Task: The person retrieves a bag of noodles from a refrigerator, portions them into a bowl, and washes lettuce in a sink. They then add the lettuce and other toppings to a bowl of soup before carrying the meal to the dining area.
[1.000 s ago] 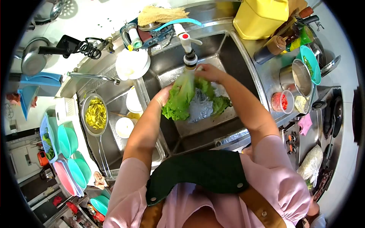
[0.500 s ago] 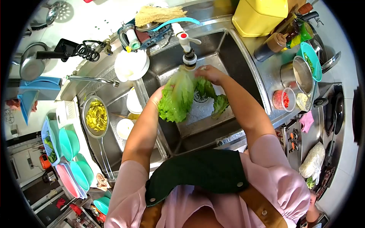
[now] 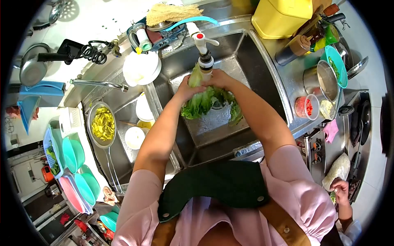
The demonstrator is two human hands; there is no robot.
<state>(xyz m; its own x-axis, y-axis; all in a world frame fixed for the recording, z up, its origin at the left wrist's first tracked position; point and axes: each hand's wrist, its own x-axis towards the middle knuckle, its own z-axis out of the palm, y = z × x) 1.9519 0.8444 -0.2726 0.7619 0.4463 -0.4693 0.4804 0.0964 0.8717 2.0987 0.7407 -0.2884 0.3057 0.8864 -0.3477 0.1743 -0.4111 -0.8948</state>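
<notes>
Green leafy lettuce [image 3: 199, 104] is in the large sink basin [image 3: 205, 141], right below the white faucet [image 3: 202, 43], with water over and around it. My left hand [image 3: 189, 89] wraps round the pale upper part of the leaves. Close by at the faucet's mouth, my right hand [image 3: 221, 79] has its fingers closed on the lettuce too. The leaf tips hang down into the basin, and the faucet hides part of the stems.
White bowls [image 3: 141, 69] and a strainer of yellow-green vegetables [image 3: 103, 124] are at the left. A yellow container [image 3: 281, 17], a sauce bottle [image 3: 292, 50], a metal pot [image 3: 321, 80] and a red-filled tub [image 3: 307, 107] line the right. Another person's hand [image 3: 340, 190] shows lower right.
My left hand has moved up and right onto the upper leaves, nearer my right hand. The lettuce has shifted lower under the faucet. The other person's hand has come into view at lower right.
</notes>
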